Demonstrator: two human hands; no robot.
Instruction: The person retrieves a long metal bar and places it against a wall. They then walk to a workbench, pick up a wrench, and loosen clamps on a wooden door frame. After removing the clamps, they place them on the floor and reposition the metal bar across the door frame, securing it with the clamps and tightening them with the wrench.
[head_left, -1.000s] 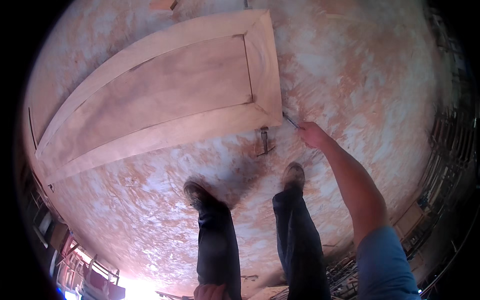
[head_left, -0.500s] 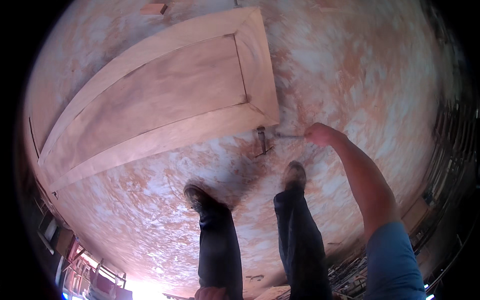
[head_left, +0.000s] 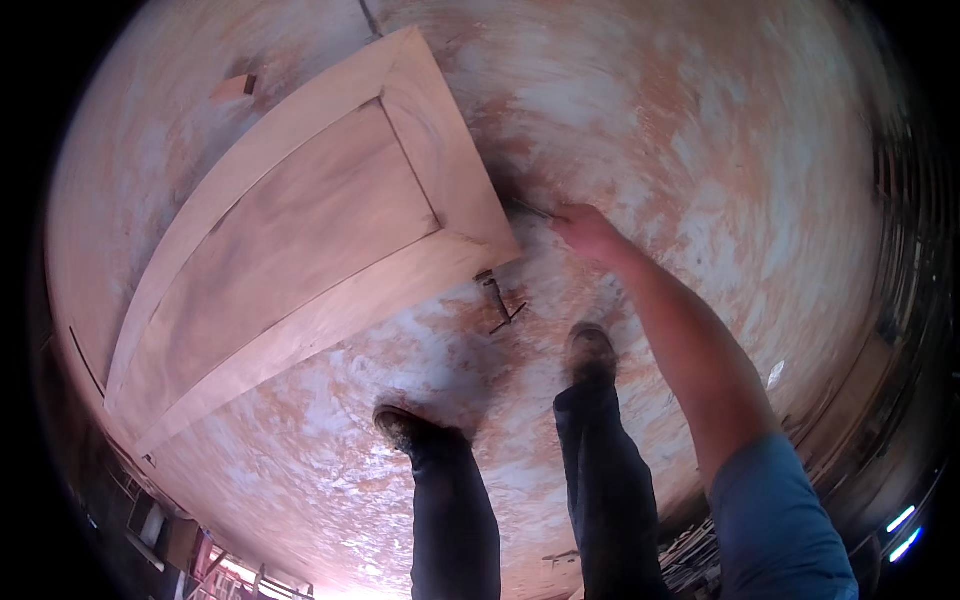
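My right hand (head_left: 588,235) is closed round a tool with a thin shaft (head_left: 532,209). Its far end is blurred and dark beside the short right edge of a wooden panel (head_left: 310,210), so I cannot tell its exact kind or whether it touches the wood. The panel is pale, with a raised frame round an inset board and one curved long side. A metal clamp screw with a T-shaped handle (head_left: 500,303) sticks out from under its near edge. My left hand is out of view.
A small wood block (head_left: 235,88) lies beyond the panel, and a dark bar (head_left: 370,18) juts out past its far corner. My two shoes (head_left: 592,352) stand on the stained floor (head_left: 690,180). Stacked timber lines the right side (head_left: 850,400).
My right hand has moved up and left with the tool, toward the panel's short edge. The panel appears turned as the view shifts. My left hand has dropped out of view.
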